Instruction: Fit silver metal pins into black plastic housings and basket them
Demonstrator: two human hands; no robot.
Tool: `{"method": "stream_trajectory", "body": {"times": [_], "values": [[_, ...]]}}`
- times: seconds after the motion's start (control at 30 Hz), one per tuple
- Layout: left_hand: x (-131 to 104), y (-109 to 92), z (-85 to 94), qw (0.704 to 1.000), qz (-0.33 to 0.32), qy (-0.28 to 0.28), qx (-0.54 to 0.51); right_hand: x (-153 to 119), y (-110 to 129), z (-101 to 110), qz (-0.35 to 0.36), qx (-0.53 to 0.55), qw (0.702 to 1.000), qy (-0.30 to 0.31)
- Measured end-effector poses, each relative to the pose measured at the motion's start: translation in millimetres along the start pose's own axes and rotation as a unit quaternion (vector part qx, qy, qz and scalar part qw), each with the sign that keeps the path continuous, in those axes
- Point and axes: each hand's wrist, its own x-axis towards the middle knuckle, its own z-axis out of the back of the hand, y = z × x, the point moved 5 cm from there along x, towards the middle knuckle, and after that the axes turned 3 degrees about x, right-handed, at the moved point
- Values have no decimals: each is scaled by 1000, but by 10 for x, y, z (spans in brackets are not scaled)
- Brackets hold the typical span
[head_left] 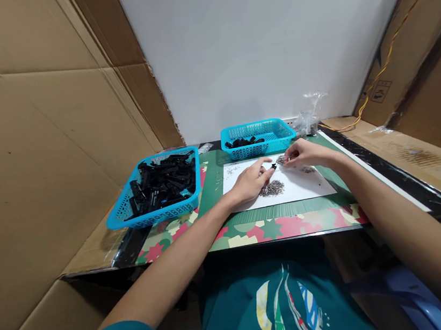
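Note:
My left hand rests on a white sheet of paper and pinches a small black plastic part between its fingertips. My right hand is close beside it, fingers pinched on a tiny metal piece that nearly touches the black part. A heap of small grey metal pieces lies on the sheet just in front of my left hand. Smaller scatters of the same pieces lie at the sheet's far left and near my right wrist.
A blue basket full of black plastic parts stands at the left. A second blue basket with a few black parts stands behind the sheet. Clear plastic bags lie at the back right. Cardboard walls enclose both sides.

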Motion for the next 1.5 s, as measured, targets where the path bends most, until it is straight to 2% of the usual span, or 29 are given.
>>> {"method": "stream_trajectory", "body": {"times": [0.27, 0.4, 0.57, 0.93, 1.2, 1.5], "values": [[16, 68, -20, 1000, 28, 5, -4, 35, 41, -121, -25, 10, 998, -55], [12, 46, -17, 1000, 18, 3, -14, 20, 81, -164, -46, -8, 994, -99], [7, 12, -15, 1000, 8, 1, -25, 26, 123, -185, -35, -35, 991, -122], [10, 14, -16, 1000, 10, 8, -25, -6, 123, -208, -74, -33, 990, -116], [5, 8, -7, 1000, 5, 1, -28, 4, 148, -212, -43, -58, 988, -137], [10, 20, -21, 999, 8, 1, -43, 36, 183, -213, -10, -94, 987, -133]]}}
